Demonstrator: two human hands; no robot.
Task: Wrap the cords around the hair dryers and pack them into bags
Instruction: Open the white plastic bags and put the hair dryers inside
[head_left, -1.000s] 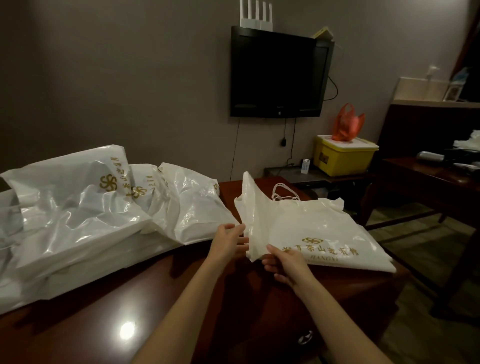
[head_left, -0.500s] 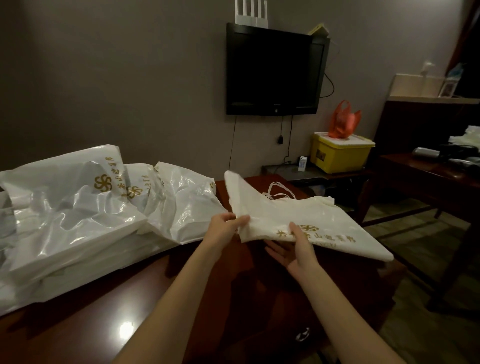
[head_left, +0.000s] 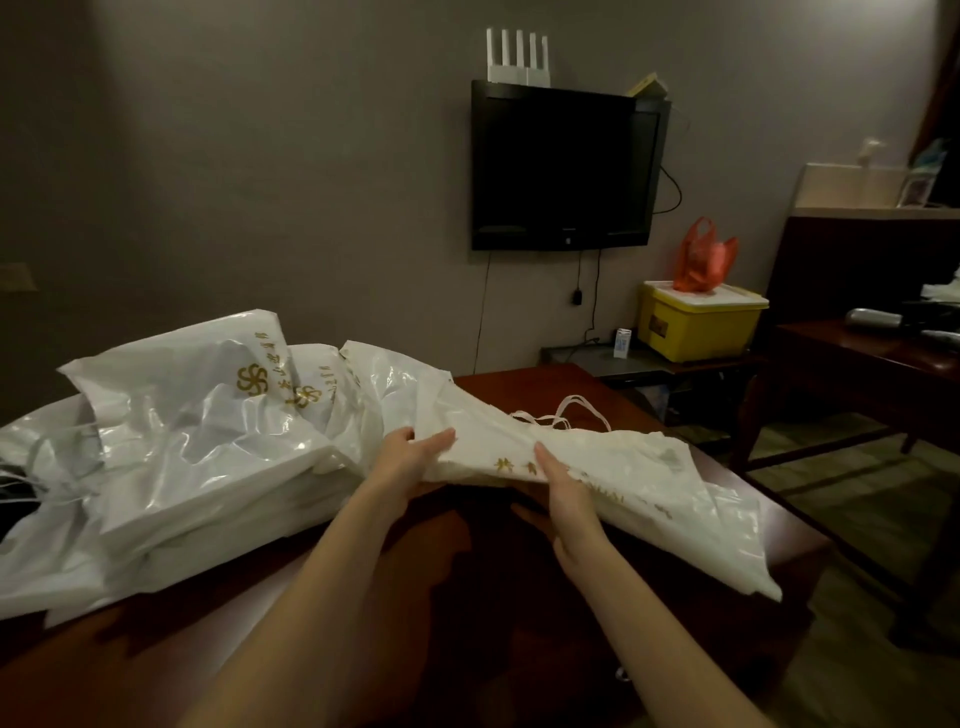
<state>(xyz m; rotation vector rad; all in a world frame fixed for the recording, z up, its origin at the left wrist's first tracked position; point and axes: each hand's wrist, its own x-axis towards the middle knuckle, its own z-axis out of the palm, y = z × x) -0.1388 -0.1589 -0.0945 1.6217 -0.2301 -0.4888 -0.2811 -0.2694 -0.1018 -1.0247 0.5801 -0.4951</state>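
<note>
A white plastic bag (head_left: 634, 467) with gold lettering and white string handles is lifted above the dark wooden table (head_left: 524, 384). My left hand (head_left: 410, 457) pinches its near left edge. My right hand (head_left: 566, 488) holds the bag from below, thumb on top and fingers under the plastic. The bag droops to the right, past the table's edge. A pile of similar white bags (head_left: 197, 431) with gold logos lies on the table's left side. Silver, tube-shaped objects (head_left: 878, 318), possibly hair dryers, lie on a desk at the far right.
A dark TV (head_left: 563, 166) hangs on the wall with a white router on top. A yellow box (head_left: 696, 325) carrying an orange bag (head_left: 704, 260) stands on a low shelf at the right. Beyond it stands a dark desk (head_left: 872, 358).
The bag went from standing on edge to lying flatter and lifted, then stretched out to the right. Both hands rose with it; the right hand shifted under the bag.
</note>
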